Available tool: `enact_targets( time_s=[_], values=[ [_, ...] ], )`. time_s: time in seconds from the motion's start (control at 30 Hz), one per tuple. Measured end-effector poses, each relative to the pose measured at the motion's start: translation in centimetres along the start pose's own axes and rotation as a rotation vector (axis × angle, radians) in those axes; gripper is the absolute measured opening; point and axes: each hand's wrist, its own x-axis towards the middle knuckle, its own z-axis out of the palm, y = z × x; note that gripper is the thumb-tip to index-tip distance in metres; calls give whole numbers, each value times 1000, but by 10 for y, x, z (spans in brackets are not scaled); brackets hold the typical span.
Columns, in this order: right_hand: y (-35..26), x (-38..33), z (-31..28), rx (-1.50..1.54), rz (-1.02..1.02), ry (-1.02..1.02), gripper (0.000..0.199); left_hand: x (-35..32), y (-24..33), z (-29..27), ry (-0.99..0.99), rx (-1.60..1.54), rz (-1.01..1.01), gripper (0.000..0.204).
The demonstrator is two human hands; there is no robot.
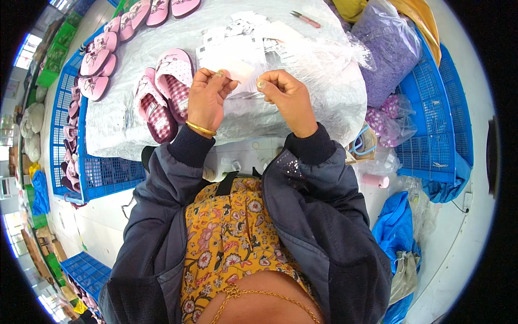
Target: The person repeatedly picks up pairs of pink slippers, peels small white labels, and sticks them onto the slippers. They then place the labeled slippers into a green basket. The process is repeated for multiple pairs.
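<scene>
Over the plastic-covered table, my left hand [206, 102] pinches a small pale card [239, 69] between thumb and fingers. My right hand [290, 100] is closed just across from it, thumb against forefinger. A thin whitish strip [250, 83] spans the gap between the hands; its kind is too fine to make out, and so is whatever the right fingertips grip. Left of my left hand lies a pair of pink slippers [175, 73] with checked insoles, toes pointing away from me. Beyond the hands are loose printed tags [237, 39] and a bunch of clear plastic [329, 56].
More pink slippers [97, 62] line the table's left and far edges. Pink-handled snips [306, 19] lie at the back. Blue crates [110, 178] flank the table, the left one holding slippers. A bag of purple material [386, 48] stands at right, above a small pink roll [375, 180].
</scene>
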Motion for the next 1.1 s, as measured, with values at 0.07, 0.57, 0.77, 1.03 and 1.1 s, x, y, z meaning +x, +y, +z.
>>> enact_targets(
  time_s=[0.07,0.57,0.77,1.03,1.1],
  values=[
    [0,0,0,-20,-7,13,11,0,-1,1,-3,0,1,9],
    [-8,-1,5,29,101,69,27,-10,-4,11,-69,23,-15,11],
    [-6,-2,3,41,104,72,19,-14,-3,18,-63,-2,-15,10],
    [1,-1,-1,145,70,80,16,-15,0,4,-277,116,-53,18],
    [3,-2,-7,130,66,15,14,-14,12,0,-364,96,-189,21]
  ],
)
